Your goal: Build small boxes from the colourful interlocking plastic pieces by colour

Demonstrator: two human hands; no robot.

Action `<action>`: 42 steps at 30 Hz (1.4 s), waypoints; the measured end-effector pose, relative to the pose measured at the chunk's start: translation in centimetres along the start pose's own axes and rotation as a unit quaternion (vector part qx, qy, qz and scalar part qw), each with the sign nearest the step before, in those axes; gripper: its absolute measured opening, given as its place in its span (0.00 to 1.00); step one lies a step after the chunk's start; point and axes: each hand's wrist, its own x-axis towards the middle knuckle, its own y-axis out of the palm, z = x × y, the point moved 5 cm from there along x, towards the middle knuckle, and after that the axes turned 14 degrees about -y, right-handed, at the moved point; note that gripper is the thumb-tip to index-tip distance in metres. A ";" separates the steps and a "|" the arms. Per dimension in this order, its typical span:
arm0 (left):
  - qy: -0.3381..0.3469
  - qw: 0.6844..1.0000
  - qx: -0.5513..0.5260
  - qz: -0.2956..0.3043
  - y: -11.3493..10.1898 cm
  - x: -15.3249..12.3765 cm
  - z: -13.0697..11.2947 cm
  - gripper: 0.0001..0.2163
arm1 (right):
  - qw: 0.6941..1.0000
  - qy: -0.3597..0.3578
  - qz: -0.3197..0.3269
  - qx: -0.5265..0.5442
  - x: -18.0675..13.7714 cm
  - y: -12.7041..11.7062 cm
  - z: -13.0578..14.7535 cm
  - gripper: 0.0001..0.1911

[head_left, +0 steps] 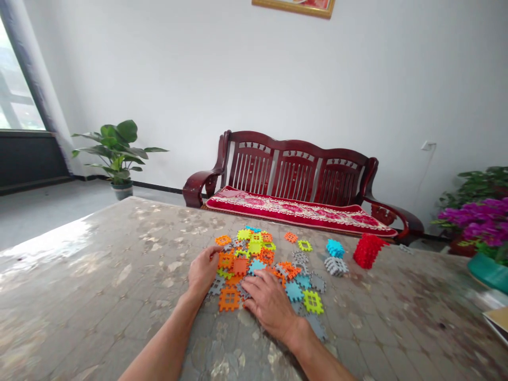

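Observation:
A pile of flat plastic interlocking tiles in orange, grey, green and blue lies on the patterned table. My left hand rests at the pile's left edge, its fingers curled against an orange tile. My right hand lies flat on the near side of the pile, fingers spread over grey and orange tiles. A red block built of tiles stands to the right. Nearby sit a small blue stack and a grey stack.
A dark wooden bench with a red cushion stands behind the table against the white wall. A potted green plant is on the floor at the left. Purple flowers and a teal object are at the right edge.

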 end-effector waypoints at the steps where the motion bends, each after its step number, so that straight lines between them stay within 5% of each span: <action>1: -0.002 1.000 -0.001 0.000 0.0 -0.1 -0.1 0.16 | 1.000 0.004 0.001 0.000 0.0 -0.1 0.0 0.19; 9: -0.016 1.000 -0.007 0.008 -0.1 -0.1 -0.1 0.16 | 0.998 -0.031 0.002 -0.056 -0.2 0.2 0.3 0.07; 14: -0.004 1.000 -0.008 0.008 0.0 0.0 -0.1 0.16 | 0.999 -0.013 -0.039 -0.025 -0.4 -0.3 0.1 0.11; 18: -0.003 1.000 -0.016 0.010 0.1 0.1 0.0 0.17 | 0.999 -0.017 -0.024 0.015 -0.3 -0.6 0.6 0.24; 24: -0.001 1.000 -0.015 0.008 0.0 0.0 -0.1 0.16 | 0.998 -0.030 -0.037 0.034 -0.5 -0.3 0.7 0.10; 28: -0.006 1.000 -0.014 0.009 -0.2 -0.1 -0.2 0.16 | 0.983 0.099 -0.145 0.062 -1.4 -1.3 -1.8 0.15; 32: -0.005 1.000 -0.017 0.004 -0.4 -0.2 -0.3 0.16 | 0.921 0.281 -0.232 0.140 -3.7 -2.1 -6.5 0.20; 42: -0.004 1.000 -0.012 0.013 -0.1 0.1 -0.1 0.16 | 0.878 0.355 -0.250 0.203 -7.6 -3.4 -11.9 0.25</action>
